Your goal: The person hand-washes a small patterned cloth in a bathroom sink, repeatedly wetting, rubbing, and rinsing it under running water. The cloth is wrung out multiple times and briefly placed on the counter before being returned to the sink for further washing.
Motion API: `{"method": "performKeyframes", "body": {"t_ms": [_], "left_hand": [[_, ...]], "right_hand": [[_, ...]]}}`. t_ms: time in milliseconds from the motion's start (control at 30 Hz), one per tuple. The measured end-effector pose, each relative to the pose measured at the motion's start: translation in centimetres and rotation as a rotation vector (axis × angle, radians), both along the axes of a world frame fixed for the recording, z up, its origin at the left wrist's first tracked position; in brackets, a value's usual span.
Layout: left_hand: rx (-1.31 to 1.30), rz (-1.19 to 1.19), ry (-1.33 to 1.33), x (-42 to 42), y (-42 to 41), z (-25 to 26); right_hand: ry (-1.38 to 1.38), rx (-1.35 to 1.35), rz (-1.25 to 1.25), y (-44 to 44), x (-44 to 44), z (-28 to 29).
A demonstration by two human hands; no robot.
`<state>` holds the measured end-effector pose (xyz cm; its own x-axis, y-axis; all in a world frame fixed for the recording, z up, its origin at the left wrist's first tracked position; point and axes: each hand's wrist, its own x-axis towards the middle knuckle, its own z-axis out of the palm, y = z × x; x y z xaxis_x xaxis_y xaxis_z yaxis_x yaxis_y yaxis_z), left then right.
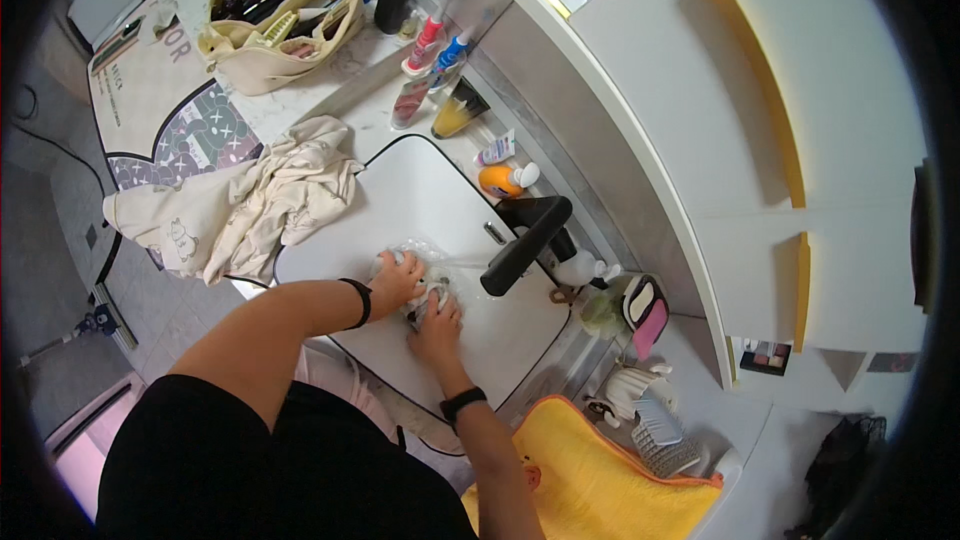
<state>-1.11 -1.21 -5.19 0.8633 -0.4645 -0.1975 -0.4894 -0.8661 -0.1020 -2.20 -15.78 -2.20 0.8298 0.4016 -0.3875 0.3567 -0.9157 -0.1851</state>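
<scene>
In a white sink (450, 187), my left hand (399, 285) and my right hand (437, 326) press close together on a wet, pale bunched cloth (433, 289) with dark spots. Fingers of both hands curl over it, and part of it is hidden under them. Water runs beside the hands from a black faucet (529, 247) and splashes around the cloth. A black band circles each wrist. On the sink's left rim and the counter lies a crumpled cream garment (292, 187) with small printed figures.
Behind the sink stand an orange pump bottle (504, 181), a small tube (496, 148), a yellow-and-black tube (459, 111) and electric toothbrushes (427, 41). A cream cosmetics bag (262, 67) sits on the counter. An orange-edged yellow towel (600, 472) hangs at right, below a white cabinet (720, 165).
</scene>
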Motion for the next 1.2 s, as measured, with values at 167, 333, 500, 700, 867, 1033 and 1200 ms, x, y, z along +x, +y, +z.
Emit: {"method": "performKeyframes", "body": {"t_ms": [167,333,500,700,867,1033,1200], "left_hand": [[-0.176,0.284,0.211,2.1,-2.4,-1.0],[-0.305,0.369,0.342,4.3,-2.2,-0.3],[-0.286,0.28,0.362,5.4,-2.0,-1.1],[-0.449,0.23,0.583,5.8,0.8,2.1],[-0.519,0.134,0.426,3.1,4.0,5.0],[-0.686,0.169,0.35,0.9,5.4,8.4],[-0.9,0.07,0.075,-0.7,5.3,15.3]], "right_hand": [[0.128,0.008,-0.323,2.1,2.7,-1.1],[0.158,0.272,-0.373,2.6,4.7,0.5],[0.225,0.097,-0.24,2.6,6.4,1.5],[0.633,0.406,-0.409,-4.1,7.1,0.3],[0.197,0.338,-0.12,-6.9,2.6,1.8],[-0.007,0.177,-0.051,-5.7,-0.6,5.8],[-0.151,0.096,-0.041,-6.2,-1.9,7.4]]}}
